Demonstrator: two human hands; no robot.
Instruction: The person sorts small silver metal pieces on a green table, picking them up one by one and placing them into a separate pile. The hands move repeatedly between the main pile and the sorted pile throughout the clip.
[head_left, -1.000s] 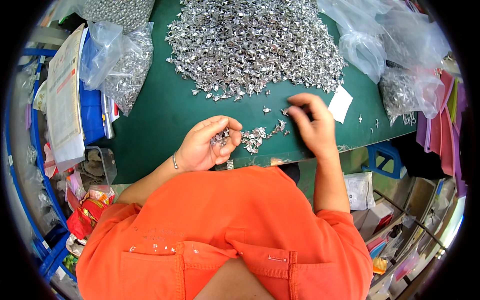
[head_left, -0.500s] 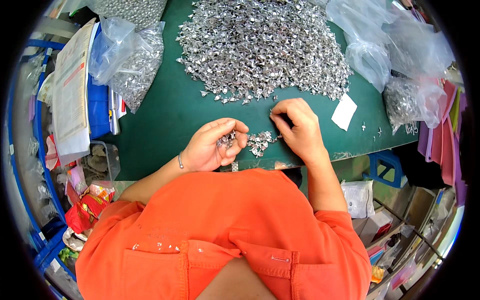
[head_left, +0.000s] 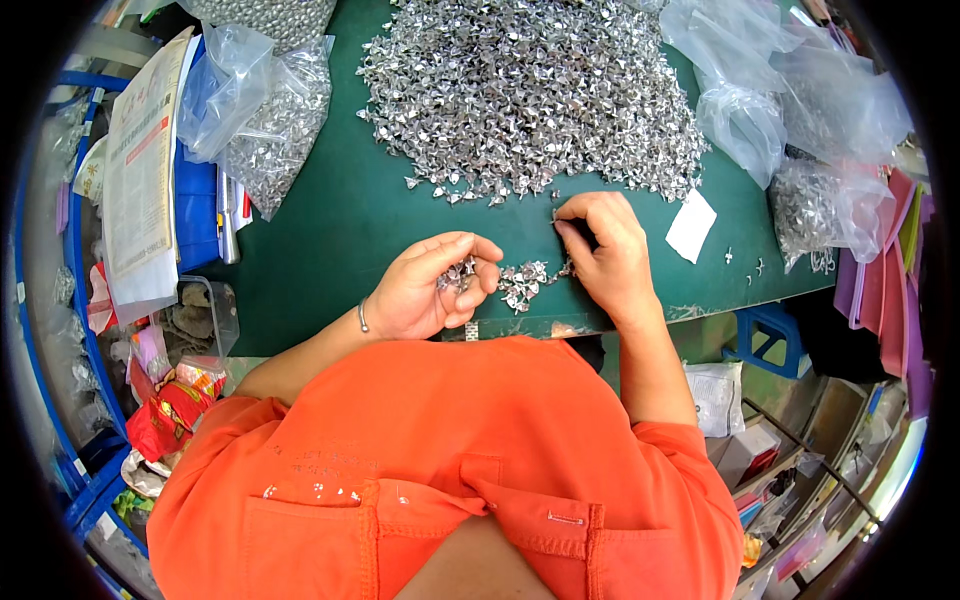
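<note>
A green table (head_left: 300, 270) fills most of my view, with a clear left bag (head_left: 285, 130) and right bag (head_left: 805, 205) of metal parts flanking it. At the far side lies a big heap (head_left: 535, 90) of small silver pieces; a little pile (head_left: 522, 287) sits near the close edge, between the hands.

My left grip (head_left: 412, 288) curls loosely, palm up, around a cluster (head_left: 457, 275) of those pieces. My right grip (head_left: 612, 255) has thumb and forefinger close together, short of the big heap; something tiny shows at the tips, but I cannot tell whether it is pinched.

What worries me is spillage: if the left fingers slacken or tilt, pieces could slide out and drop past the near edge. The heel of the right could sweep the little pile apart, and these pointed shapes may snag on each other.
</note>
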